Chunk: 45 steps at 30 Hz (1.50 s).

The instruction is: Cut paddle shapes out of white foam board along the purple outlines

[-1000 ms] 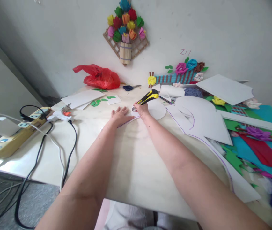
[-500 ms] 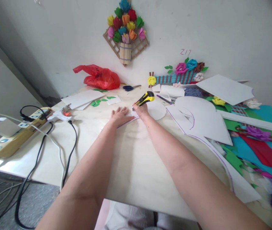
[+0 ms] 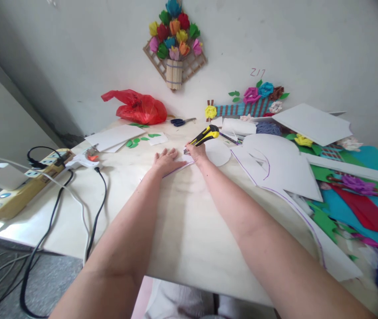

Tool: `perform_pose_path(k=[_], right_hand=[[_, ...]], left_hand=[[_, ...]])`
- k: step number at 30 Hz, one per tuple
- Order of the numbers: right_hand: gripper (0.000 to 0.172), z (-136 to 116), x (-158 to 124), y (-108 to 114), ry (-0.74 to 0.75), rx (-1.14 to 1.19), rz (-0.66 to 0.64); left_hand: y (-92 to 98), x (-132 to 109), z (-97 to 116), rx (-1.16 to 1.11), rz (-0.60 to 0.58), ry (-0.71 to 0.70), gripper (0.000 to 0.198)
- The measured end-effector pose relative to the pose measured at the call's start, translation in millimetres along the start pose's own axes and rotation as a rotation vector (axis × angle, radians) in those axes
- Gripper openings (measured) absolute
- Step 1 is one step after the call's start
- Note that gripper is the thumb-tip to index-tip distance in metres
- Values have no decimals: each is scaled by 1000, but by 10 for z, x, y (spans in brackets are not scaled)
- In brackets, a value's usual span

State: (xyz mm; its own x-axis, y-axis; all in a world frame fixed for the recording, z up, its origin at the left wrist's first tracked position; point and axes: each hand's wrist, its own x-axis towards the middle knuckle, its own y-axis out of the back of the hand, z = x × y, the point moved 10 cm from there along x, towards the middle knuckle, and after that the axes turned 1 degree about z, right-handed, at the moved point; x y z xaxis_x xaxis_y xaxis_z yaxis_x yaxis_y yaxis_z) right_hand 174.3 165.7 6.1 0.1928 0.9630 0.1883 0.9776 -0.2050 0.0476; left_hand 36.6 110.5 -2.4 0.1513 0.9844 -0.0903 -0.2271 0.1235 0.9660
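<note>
My left hand (image 3: 166, 160) lies flat with fingers spread on a white sheet (image 3: 175, 170) that bears a purple line, near the middle of the pale table (image 3: 182, 230). Just to its right, my right hand (image 3: 196, 153) is closed around a yellow and black utility knife (image 3: 205, 135). The knife's blade end points down at the sheet between the two hands. A round white cut-out (image 3: 218, 153) sits right beside the right hand.
Large white cut sheets (image 3: 278, 166) and coloured foam pieces (image 3: 358, 199) cover the right side. Blue-handled scissors (image 3: 180, 121), a red plastic bag (image 3: 135, 106) and green leaf shapes (image 3: 138, 140) lie at the back. A power strip (image 3: 19, 186), a glue gun (image 3: 85, 159) and cables sit left.
The knife's handle tipped towards me half a second ago and has swung back out to the right. Both hands stay in the same spots on the sheet.
</note>
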Motion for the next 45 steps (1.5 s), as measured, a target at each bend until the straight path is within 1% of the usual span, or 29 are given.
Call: perform_pose_path(k=[4, 8, 11, 13, 15, 18, 20, 24, 26, 28, 30, 32, 34, 36, 38, 39, 41, 45], right_hand=[[9, -6, -64, 75, -80, 167, 74], [13, 0, -74, 157, -115, 319, 141], [15, -3, -52, 195, -121, 367, 131], [14, -26, -40, 223, -119, 347, 98], [13, -62, -34, 263, -108, 311, 54], [14, -104, -30, 326, -92, 284, -13], [17, -114, -25, 343, -83, 280, -62], [24, -106, -37, 284, -72, 241, -166], [22, -114, -58, 253, -62, 224, -190], [20, -129, -85, 240, -54, 230, -194], [18, -140, -108, 244, -54, 246, -184], [16, -145, -121, 256, -53, 258, -174], [15, -160, -126, 258, -38, 256, -185], [14, -184, -131, 256, -16, 233, -213], [15, -215, -144, 260, 3, 183, -250], [16, -231, -155, 266, 10, 150, -268], [16, -263, -181, 280, 22, 81, -301], [18, -285, -220, 285, 40, 14, -348]], left_hand=[[1, 2, 8, 11, -2, -10, 78], [27, -29, 19, 14, -6, -17, 71], [29, -79, 59, 11, -42, -48, 76], [29, -116, 94, 19, -65, -76, 85], [42, -138, 115, 23, -62, -94, 88], [73, -126, 104, 25, -19, -100, 81], [89, -96, 74, 39, 20, -100, 76], [145, -36, 9, 37, 111, -102, 68], [177, -16, -43, -38, 137, -92, 62], [239, -3, -160, -177, 182, -28, 54], [322, -15, -302, -313, 256, 55, 52], [369, -38, -376, -371, 300, 99, 52], [367, -52, -321, -327, 287, 63, 51], [334, -62, -157, -213, 251, -46, 54], [249, -73, 15, -98, 182, -159, 55], [202, -75, 64, -55, 144, -185, 55], [135, -70, 84, -1, 88, -177, 54], [146, -71, 57, 20, 91, -138, 53]])
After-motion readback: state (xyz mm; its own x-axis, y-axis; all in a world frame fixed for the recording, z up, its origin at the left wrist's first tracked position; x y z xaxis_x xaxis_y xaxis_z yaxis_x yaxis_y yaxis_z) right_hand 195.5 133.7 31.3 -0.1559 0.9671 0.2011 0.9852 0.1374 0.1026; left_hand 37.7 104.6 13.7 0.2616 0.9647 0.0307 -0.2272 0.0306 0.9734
